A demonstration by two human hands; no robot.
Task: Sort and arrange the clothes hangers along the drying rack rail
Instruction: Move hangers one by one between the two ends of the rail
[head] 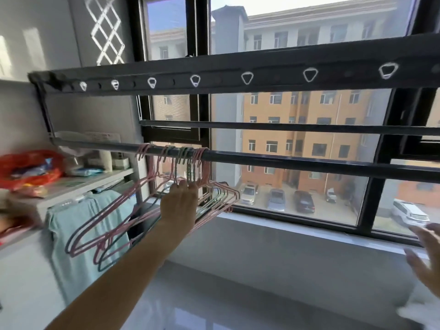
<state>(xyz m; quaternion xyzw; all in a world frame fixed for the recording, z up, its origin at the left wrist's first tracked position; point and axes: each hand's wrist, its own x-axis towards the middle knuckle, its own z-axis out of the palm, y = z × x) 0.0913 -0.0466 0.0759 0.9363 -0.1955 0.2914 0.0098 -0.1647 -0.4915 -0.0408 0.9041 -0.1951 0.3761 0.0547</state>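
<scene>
Several pink and green wire hangers [133, 210] hang bunched together on the lower black rail [297, 161] of the drying rack, left of its middle. My left hand [179, 206] reaches up to the bunch, its fingers against the hanger necks just under the hooks; whether they curl round a neck is hidden. My right hand [426, 260] is blurred at the right edge, low and away from the rack, fingers spread and holding nothing. The long right stretch of the rail is bare.
The rack's top bar [238, 67] carries a row of white rings. A second rail [285, 126] runs behind. A shelf [90, 179] at left holds a red bag [31, 167]; a light blue towel [78, 234] hangs below it. Window and sill lie behind.
</scene>
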